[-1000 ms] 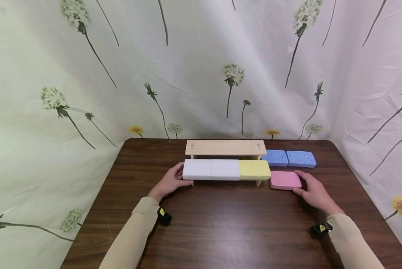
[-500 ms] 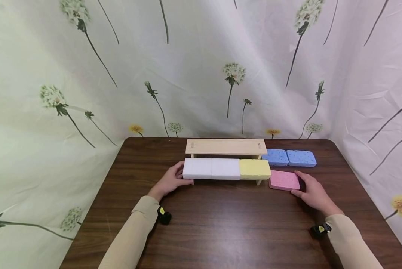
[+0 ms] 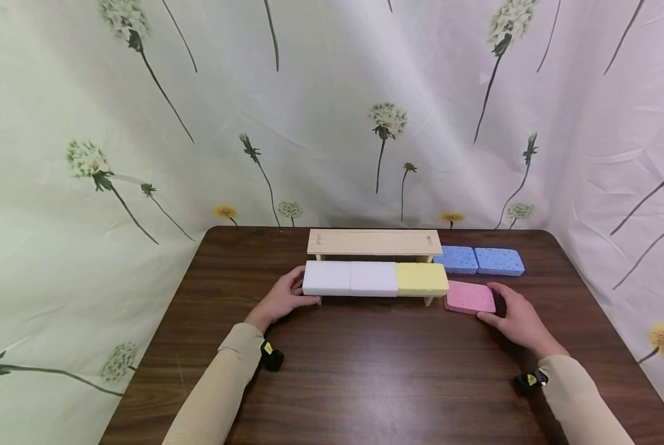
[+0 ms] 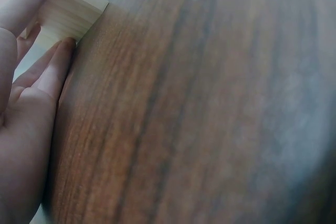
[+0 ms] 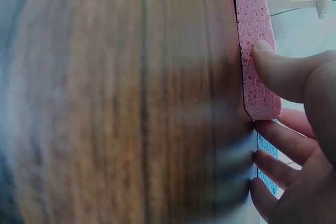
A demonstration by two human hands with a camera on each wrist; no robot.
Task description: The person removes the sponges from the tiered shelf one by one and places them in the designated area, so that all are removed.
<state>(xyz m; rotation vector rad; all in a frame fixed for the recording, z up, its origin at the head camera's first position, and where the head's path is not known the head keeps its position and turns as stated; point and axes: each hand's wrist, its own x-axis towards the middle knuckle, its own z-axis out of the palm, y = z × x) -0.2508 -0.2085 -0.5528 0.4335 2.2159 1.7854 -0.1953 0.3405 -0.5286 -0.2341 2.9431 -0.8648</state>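
In the head view my left hand [image 3: 280, 298] holds the left end of a low wooden stand [image 4: 73, 11]. Along its top lie two white sponges [image 3: 327, 278] and a yellow sponge [image 3: 421, 279], side by side, the yellow one at the right end. My right hand [image 3: 521, 318] grips a pink sponge [image 3: 469, 297] lying flat on the table just right of the stand. The right wrist view shows the thumb [image 5: 270, 59] pressed on the pink sponge's near side; its far side is hidden there.
Behind the loaded stand is a second wooden stand [image 3: 375, 241] with a bare top. Two blue sponges [image 3: 498, 261] lie at the back right, the left one partly hidden. Dark wooden table [image 3: 365, 371] spreads in front. A flowered cloth [image 3: 332, 154] hangs behind.
The pink sponge has shifted slightly left, toward the front stand, with my right hand; the thumb has slid a little left along it. My left hand has stayed in place.
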